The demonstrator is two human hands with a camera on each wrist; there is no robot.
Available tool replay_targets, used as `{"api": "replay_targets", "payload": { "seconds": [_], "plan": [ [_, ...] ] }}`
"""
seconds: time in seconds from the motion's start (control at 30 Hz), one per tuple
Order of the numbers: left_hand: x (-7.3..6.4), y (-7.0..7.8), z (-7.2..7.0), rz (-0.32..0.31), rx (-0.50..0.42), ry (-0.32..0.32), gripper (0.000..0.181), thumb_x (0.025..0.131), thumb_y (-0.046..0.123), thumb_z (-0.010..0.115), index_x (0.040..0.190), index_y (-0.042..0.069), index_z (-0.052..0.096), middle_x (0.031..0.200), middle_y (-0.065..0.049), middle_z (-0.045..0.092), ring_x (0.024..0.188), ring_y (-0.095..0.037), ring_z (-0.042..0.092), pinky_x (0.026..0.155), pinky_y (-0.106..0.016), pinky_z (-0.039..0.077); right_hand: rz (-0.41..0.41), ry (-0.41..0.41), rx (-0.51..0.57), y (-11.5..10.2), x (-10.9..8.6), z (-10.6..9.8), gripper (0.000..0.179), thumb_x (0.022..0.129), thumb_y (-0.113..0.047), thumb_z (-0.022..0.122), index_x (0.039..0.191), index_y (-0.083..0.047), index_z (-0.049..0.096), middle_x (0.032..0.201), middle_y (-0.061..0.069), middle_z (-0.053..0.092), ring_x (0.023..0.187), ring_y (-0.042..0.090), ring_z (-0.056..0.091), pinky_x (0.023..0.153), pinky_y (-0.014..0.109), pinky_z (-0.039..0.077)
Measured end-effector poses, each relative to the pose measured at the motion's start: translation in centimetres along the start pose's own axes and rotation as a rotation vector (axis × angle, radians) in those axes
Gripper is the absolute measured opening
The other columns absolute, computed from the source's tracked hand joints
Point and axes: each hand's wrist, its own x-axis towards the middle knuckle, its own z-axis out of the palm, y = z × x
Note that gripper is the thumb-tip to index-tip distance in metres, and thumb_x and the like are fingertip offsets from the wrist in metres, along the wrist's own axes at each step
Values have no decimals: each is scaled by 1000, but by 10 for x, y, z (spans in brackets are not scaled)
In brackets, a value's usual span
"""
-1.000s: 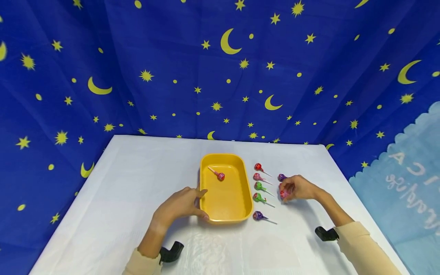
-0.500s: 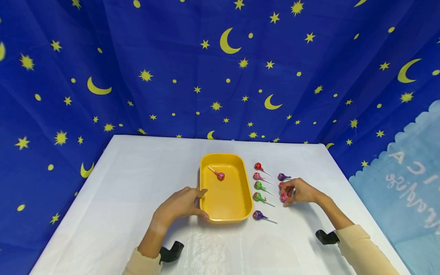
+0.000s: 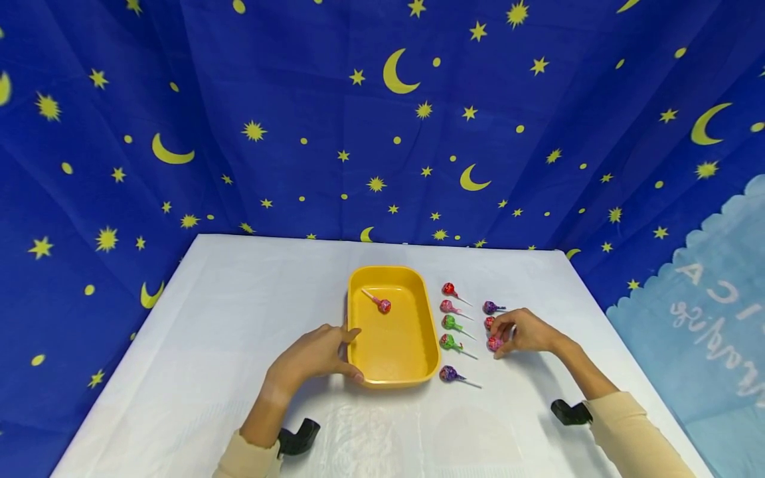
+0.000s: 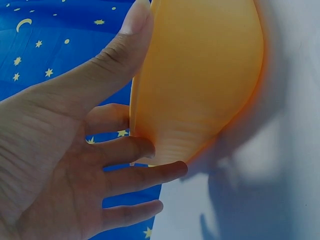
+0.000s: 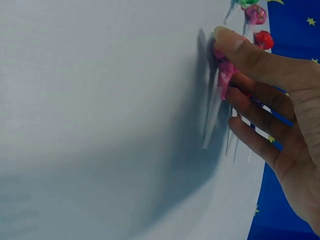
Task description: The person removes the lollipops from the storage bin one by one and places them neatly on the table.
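Note:
A yellow plastic tray [image 3: 391, 384] stands on the white table, with one pink lollipop [image 3: 384, 306] lying inside. My left hand [image 3: 313, 352] holds the tray at its near left corner, the index finger over the rim and the thumb along the near edge. In the left wrist view the other fingers spread beside the outer wall. My right hand [image 3: 526, 332] pinches another pink lollipop [image 5: 226, 70] by its wrapped head, its white stick pointing away. Just beyond that hand lie a red lollipop [image 3: 489, 322], partly hidden by the fingers, and a purple one [image 3: 490, 307].
Right of the tray runs a column of lollipops: red [image 3: 449, 289], pink [image 3: 447, 306], two green [image 3: 448, 322] and purple [image 3: 448, 374], the last set a little apart. A blue cloth with yellow moons and stars [image 3: 382, 133] hangs behind the table.
My right hand has shifted slightly nearer with the pink lollipop, uncovering the red one and more of the purple one. My left hand and the tray have stayed put.

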Motion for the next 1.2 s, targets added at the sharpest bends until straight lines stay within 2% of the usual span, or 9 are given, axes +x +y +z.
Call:
{"api": "replay_targets", "payload": {
  "seconds": [0.1, 0.27, 0.47, 0.6, 0.77, 0.93, 1.07, 1.13, 1.2],
  "plan": [
    [0, 0, 0, 3, 1, 0, 87, 63, 46, 87, 134, 5, 59, 83, 8, 61, 78, -14, 48, 71, -32, 40, -15, 11, -9, -2, 1, -4, 34, 68, -23, 90, 93, -10, 71, 81, -3, 70, 70, 14, 63, 61, 28, 52],
    [-1, 0, -1, -7, 2, -6, 86, 64, 46, 87, 134, 5, 59, 88, 6, 64, 80, -15, 48, 72, -32, 41, 23, 20, -54, -14, 12, -17, 33, 70, -21, 89, 95, -8, 72, 85, 0, 71, 74, 11, 63, 62, 26, 52],
    [-2, 0, -2, 3, -14, -7, 85, 64, 44, 87, 134, 4, 59, 90, 3, 66, 78, -15, 48, 71, -32, 40, -5, 13, -86, -44, 50, -31, 32, 71, -15, 88, 96, -5, 72, 87, 9, 73, 73, 9, 63, 68, 32, 55],
    [-2, 0, -2, 8, -17, -5, 85, 64, 44, 87, 134, 4, 59, 93, 2, 67, 78, -15, 48, 71, -32, 40, -53, -24, -93, -71, 80, -35, 28, 73, -13, 86, 98, -8, 72, 92, 9, 73, 78, 18, 65, 73, 42, 57],
    [-1, -2, -2, 49, -5, -2, 85, 64, 46, 86, 132, 2, 60, 98, 0, 72, 75, -12, 49, 69, -29, 40, -149, -74, -66, -98, 119, -30, 26, 75, -7, 84, 98, -6, 73, 91, 8, 73, 81, 27, 65, 75, 48, 56],
    [-1, -3, -1, 72, 1, 3, 85, 64, 46, 86, 131, 1, 60, 88, -3, 71, 70, -11, 48, 68, -29, 41, -221, -163, -67, -120, 155, -17, 26, 77, 0, 80, 102, -1, 72, 98, 15, 73, 85, 27, 64, 80, 46, 56],
    [-1, -3, -2, 71, -6, -6, 86, 64, 46, 86, 132, 0, 60, 74, 0, 62, 67, -10, 44, 64, -29, 39, -229, -227, -103, -131, 176, -7, 26, 80, 0, 77, 105, -5, 74, 101, 8, 73, 90, 22, 64, 86, 40, 55],
    [0, -3, -2, 70, -2, -11, 87, 65, 47, 86, 133, 1, 59, 71, 4, 56, 66, -10, 44, 63, -28, 38, -228, -257, -118, -135, 184, -3, 27, 81, 2, 75, 106, -7, 74, 103, 5, 73, 92, 22, 64, 88, 40, 54],
    [0, -4, -3, 75, 3, -16, 87, 65, 47, 86, 133, 1, 59, 65, 4, 50, 64, -10, 43, 62, -28, 37, -233, -289, -140, -138, 192, 1, 30, 81, 7, 72, 107, -8, 75, 104, 3, 73, 95, 22, 64, 90, 41, 54]
  ]
}}
